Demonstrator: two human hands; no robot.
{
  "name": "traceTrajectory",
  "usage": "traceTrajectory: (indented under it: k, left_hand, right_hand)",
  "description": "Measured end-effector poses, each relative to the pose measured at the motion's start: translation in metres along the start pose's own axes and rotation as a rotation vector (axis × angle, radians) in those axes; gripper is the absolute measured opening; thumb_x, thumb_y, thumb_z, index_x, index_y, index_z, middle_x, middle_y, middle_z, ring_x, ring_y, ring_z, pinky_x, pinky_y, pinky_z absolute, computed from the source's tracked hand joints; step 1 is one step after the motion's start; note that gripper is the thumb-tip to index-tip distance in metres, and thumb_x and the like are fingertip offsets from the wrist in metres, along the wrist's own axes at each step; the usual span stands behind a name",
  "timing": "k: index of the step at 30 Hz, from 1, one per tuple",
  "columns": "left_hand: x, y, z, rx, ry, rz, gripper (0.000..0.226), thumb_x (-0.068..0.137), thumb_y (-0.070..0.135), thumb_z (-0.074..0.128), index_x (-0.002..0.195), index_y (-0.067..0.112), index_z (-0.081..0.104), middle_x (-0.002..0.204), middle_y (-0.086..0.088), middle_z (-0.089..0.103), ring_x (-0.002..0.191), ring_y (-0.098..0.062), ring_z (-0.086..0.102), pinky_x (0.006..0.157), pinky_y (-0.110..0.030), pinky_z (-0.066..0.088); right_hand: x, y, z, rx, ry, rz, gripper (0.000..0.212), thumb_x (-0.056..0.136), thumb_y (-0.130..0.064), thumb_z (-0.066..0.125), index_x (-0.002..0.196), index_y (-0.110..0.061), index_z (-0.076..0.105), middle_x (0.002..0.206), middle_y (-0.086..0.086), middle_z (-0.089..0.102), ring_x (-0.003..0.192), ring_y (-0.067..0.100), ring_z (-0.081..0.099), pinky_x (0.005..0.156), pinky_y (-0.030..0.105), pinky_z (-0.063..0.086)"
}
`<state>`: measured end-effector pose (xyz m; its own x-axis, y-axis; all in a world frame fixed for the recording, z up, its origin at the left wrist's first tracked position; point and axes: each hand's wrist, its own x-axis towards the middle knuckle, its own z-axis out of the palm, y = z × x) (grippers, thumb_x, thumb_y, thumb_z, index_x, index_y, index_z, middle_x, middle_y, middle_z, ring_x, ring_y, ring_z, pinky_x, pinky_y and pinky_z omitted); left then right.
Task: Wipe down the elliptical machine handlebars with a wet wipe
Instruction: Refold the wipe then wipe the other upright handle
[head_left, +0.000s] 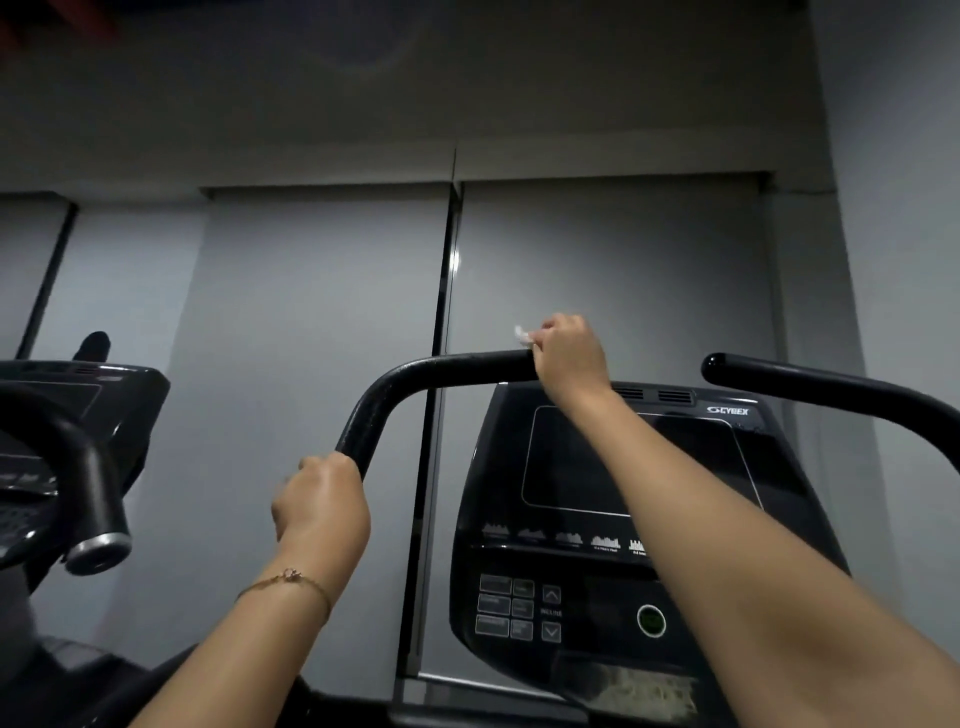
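The elliptical's left black handlebar (447, 366) rises from the lower middle and bends right above the console. My left hand (322, 501) grips its upright part, a thin bracelet on the wrist. My right hand (569, 356) is closed around the bar's far end, pressing a small white wet wipe (522, 334) against it; only a corner of the wipe sticks out past my fingers. The right handlebar (810, 382) runs untouched from its rounded tip toward the right edge.
The dark console (623, 519) with a blank screen and buttons sits below my right arm. A second machine's console and handlebar (88, 467) stand at the left. Grey wall panels fill the background.
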<state>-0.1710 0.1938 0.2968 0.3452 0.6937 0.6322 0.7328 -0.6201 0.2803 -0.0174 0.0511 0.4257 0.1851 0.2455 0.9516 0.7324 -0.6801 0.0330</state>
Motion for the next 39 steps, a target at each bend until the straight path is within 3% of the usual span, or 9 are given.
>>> traceTrajectory:
  k: [4,7,9,12,18,22,27,32,39]
  left_hand:
    - [-0.005,0.005,-0.002,0.036,-0.023,0.019,0.035,0.091,0.003,0.046,0.125,0.002,0.047,0.117,-0.011,0.053,0.104,-0.025,0.06,0.075,-0.03,0.051]
    - [0.0,0.01,-0.008,0.007,0.006,0.046,0.042,0.09,0.004,0.048,0.131,0.0,0.04,0.123,-0.013,0.048,0.108,-0.026,0.059,0.077,-0.031,0.051]
    - [0.009,0.017,-0.01,-0.02,0.088,0.135,0.059,0.089,0.004,0.049,0.142,0.001,0.023,0.137,-0.017,0.036,0.119,-0.029,0.051,0.086,-0.033,0.05]
    - [0.024,0.031,-0.014,0.014,0.176,0.349,0.075,0.092,0.005,0.044,0.149,0.006,-0.004,0.157,-0.016,0.001,0.142,-0.033,0.018,0.11,-0.037,0.032]
    - [0.032,0.035,0.008,0.199,0.148,0.393,0.071,0.093,0.01,0.044,0.148,-0.001,0.001,0.155,-0.021,-0.013,0.146,-0.033,0.002,0.119,-0.037,0.017]
    - [0.035,0.034,0.007,0.203,0.157,0.411,0.073,0.093,0.009,0.041,0.147,-0.002,-0.006,0.156,-0.021,-0.011,0.146,-0.033,0.003,0.119,-0.037,0.017]
    - [0.035,0.033,0.005,0.095,0.191,0.399,0.072,0.092,-0.004,0.044,0.147,-0.004,-0.004,0.157,-0.018,-0.005,0.147,-0.028,0.007,0.114,-0.03,0.024]
    - [0.032,0.032,0.005,0.038,0.179,0.382,0.072,0.091,-0.009,0.043,0.148,-0.003,-0.002,0.157,-0.017,-0.005,0.147,-0.026,0.003,0.114,-0.028,0.025]
    - [0.037,0.024,0.004,-0.005,0.173,0.394,0.074,0.089,-0.009,0.045,0.149,0.002,0.003,0.159,-0.01,-0.002,0.147,-0.02,0.008,0.11,-0.028,0.034]
  right_hand:
    - [-0.009,-0.012,0.02,-0.058,-0.068,-0.128,0.028,0.095,-0.009,0.04,0.118,-0.007,0.056,0.113,0.008,0.062,0.103,0.024,0.056,0.076,0.027,0.039]
    - [-0.014,-0.009,0.021,-0.132,-0.083,-0.221,0.042,0.093,-0.003,0.037,0.135,-0.007,0.041,0.139,0.009,0.048,0.127,0.022,0.046,0.11,0.035,0.029]
    - [-0.012,-0.006,0.016,-0.179,-0.11,-0.189,0.049,0.093,-0.001,0.035,0.141,-0.01,0.033,0.146,0.009,0.04,0.134,0.021,0.039,0.117,0.041,0.014]
    - [-0.014,-0.017,0.016,-0.213,-0.105,-0.161,0.053,0.093,0.001,0.036,0.144,-0.013,0.027,0.147,0.012,0.036,0.137,0.024,0.033,0.118,0.041,0.012]
    - [-0.019,-0.013,0.029,-0.153,-0.055,-0.258,0.048,0.092,0.003,0.035,0.137,-0.012,0.036,0.145,0.007,0.04,0.135,0.022,0.035,0.115,0.036,0.021]
    - [-0.018,-0.031,0.034,-0.091,-0.026,-0.118,0.046,0.095,-0.001,0.031,0.14,-0.007,0.034,0.148,0.011,0.035,0.139,0.024,0.028,0.117,0.034,0.016]
    - [-0.028,-0.065,0.05,-0.037,-0.057,-0.275,0.049,0.095,0.0,0.03,0.143,-0.008,0.028,0.153,0.01,0.025,0.143,0.023,0.02,0.118,0.035,0.008]
    - [-0.021,-0.054,0.042,-0.083,-0.008,-0.067,0.047,0.095,-0.001,0.028,0.142,-0.007,0.03,0.151,0.011,0.03,0.142,0.025,0.023,0.118,0.039,0.009]
    - [-0.028,-0.079,0.054,-0.053,-0.059,-0.246,0.049,0.095,-0.002,0.027,0.142,-0.012,0.03,0.152,0.007,0.028,0.142,0.02,0.022,0.117,0.042,0.007]
